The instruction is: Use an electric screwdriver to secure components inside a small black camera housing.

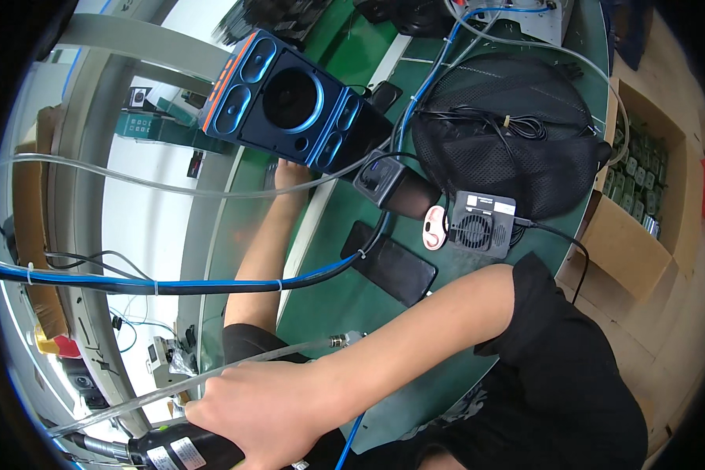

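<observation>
My right hand (270, 407) is closed at the lower left, its fingers curled around a black cylindrical power tool (188, 453) with white labels and a metal collar. Part of the tool is hidden below the frame edge. A clear hose (164, 389) with a metal fitting passes along that hand. Further up, a black speaker box (270, 106) with blue-ringed openings and an orange edge stands tilted in the view. My left hand (292, 175) is at the speaker's lower edge; most of its fingers are hidden behind the box.
A black phone (392, 265), a pink earbud case (434, 228) and a small device with a fan (482, 225) lie on the green bench (321, 309). Beside them is a black mesh bag (509, 141). Blue and black cables (211, 283) cross the view. A carton (634, 243) stands right.
</observation>
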